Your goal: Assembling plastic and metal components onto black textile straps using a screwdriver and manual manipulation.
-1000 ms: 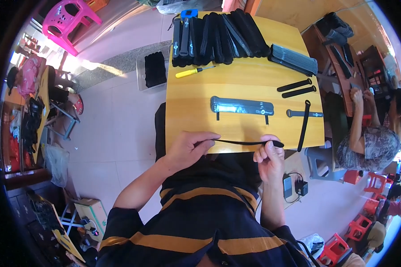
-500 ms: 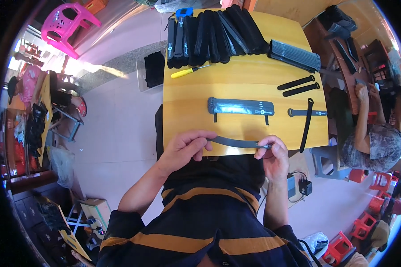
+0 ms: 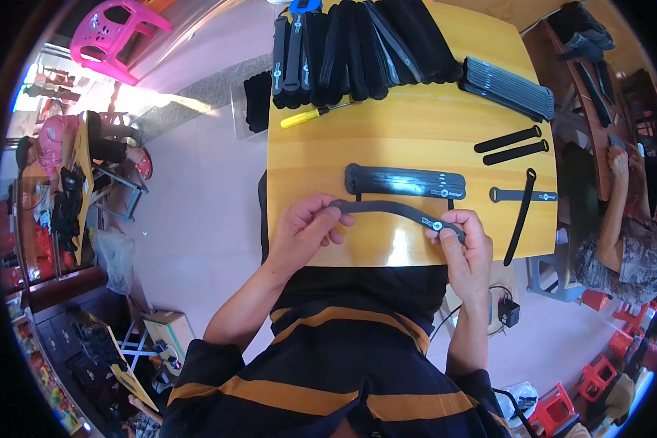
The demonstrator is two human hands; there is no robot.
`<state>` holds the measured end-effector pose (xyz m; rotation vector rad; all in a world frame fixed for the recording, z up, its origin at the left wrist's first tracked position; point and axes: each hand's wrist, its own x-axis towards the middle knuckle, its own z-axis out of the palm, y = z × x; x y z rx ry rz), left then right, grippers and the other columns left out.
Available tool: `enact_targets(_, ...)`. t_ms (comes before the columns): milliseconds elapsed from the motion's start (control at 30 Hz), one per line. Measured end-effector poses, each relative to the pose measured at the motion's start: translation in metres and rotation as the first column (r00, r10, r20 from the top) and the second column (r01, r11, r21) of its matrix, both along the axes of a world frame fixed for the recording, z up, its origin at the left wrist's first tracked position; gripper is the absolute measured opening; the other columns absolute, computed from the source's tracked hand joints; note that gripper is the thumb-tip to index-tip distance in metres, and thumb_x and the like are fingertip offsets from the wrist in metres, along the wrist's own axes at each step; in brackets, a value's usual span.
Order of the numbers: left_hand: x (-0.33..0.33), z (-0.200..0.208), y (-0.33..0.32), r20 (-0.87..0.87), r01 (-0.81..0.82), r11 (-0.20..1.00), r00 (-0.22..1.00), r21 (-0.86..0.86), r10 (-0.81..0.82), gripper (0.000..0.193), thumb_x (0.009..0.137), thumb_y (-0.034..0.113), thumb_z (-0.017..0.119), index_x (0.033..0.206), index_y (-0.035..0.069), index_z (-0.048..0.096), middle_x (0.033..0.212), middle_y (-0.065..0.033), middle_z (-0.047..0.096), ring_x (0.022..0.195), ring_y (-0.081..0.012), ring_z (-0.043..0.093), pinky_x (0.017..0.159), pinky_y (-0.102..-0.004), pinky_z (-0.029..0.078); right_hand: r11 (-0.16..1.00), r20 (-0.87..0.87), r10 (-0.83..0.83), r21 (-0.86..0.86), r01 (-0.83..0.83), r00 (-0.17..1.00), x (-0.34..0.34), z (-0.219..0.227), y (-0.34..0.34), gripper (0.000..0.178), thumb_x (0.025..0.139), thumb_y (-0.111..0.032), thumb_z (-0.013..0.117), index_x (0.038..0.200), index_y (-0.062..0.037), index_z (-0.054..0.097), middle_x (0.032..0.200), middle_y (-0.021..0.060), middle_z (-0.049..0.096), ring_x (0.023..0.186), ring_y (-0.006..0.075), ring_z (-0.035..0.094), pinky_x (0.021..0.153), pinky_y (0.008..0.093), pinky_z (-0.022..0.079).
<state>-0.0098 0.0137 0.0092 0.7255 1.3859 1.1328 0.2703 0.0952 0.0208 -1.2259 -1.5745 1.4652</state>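
A dark grey hook-and-loop strap [image 3: 390, 209] with a pale printed mark stretches between my hands above the table's near edge, bowed upward in the middle. My left hand [image 3: 310, 232] pinches its left end between thumb and fingers. Its rounded right end is gripped by my right hand [image 3: 466, 247]. Just beyond lies a flat stack of grey straps [image 3: 405, 181], with dark strips sticking out beneath it at both ends. To the right, a black strap [image 3: 520, 217] crosses a grey strap [image 3: 505, 195] that has a looped end. Two more black straps [image 3: 507, 139] rest behind those.
Bundles of black straps [image 3: 358, 58] fill the back of the yellow table [image 3: 306, 160]. A fanned grey strap stack [image 3: 507, 87] lies back right. A yellow-handled screwdriver [image 3: 301, 118] is at left, near a clear bin [image 3: 239, 109]. Another person [image 3: 624, 252] works at the right.
The strap has turned to show its printed face and now arches upward instead of sagging. My right hand has shifted right and slightly nearer. The whole view has shifted a little.
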Motion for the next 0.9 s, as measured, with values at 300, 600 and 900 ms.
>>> enact_targets(300,-0.001,-0.01,0.014,-0.458,0.02,0.999,0.889,0.03,-0.004,0.016,0.101,0.012,0.068,0.095,-0.002,0.071,0.065,0.0028,0.055,0.061,-0.0023,0.045,0.053,-0.0244,0.035,0.995,0.058,-0.091,0.041,0.088,0.994,0.013,-0.015,0.024,0.014,0.103,-0.013,0.067,0.103,0.0013,0.066,0.088,0.0044,0.075,0.078,0.0073,0.066,0.07,0.0236,0.051)
enact_targets(600,0.004,-0.006,0.034,-0.608,0.071,0.997,0.792,0.005,-0.053,0.019,0.101,0.01,0.065,0.085,-0.001,0.066,0.06,0.0014,0.049,0.057,-0.0053,0.042,0.051,-0.0284,0.035,0.994,0.143,-0.102,0.055,0.095,0.985,0.019,-0.027,0.046,0.014,0.102,-0.013,0.07,0.097,-0.0001,0.067,0.075,-0.0038,0.058,0.068,0.0033,0.048,0.06,0.0211,0.039)
enact_targets(900,0.006,-0.001,0.044,-0.693,0.101,0.994,0.714,-0.039,-0.1,0.017,0.096,0.012,0.069,0.085,0.0,0.068,0.056,-0.0088,0.047,0.051,-0.0111,0.042,0.048,-0.0319,0.036,0.99,0.188,-0.136,0.072,0.125,0.973,0.019,-0.03,0.055,0.01,0.098,-0.007,0.073,0.095,0.0015,0.07,0.078,-0.0027,0.059,0.067,0.0027,0.048,0.058,0.0201,0.038)
